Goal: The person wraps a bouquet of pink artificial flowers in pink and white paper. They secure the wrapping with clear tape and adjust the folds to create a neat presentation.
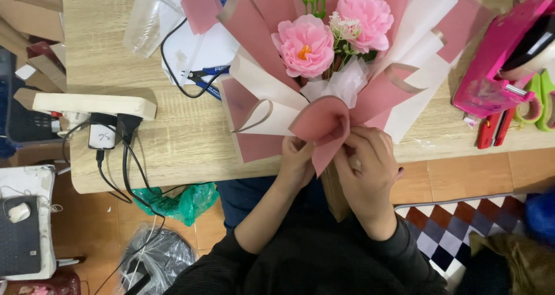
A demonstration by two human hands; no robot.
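Bouquet (329,58) lying on table (191,139), stems overhanging the near edge at 6 o'clock. Left hand (298,159) and right hand (370,168) both closed around the gathered base, pinching a folded pink sheet (324,124). Bare wood at 9 o'clock, up to the power strip (92,104). Crowded at 3 o'clock: pink tape dispenser (497,58), green scissors (537,98), red pen (491,130). Clear plastic cup (144,20) at 11 o'clock. Green bag (179,202) on floor below the edge.
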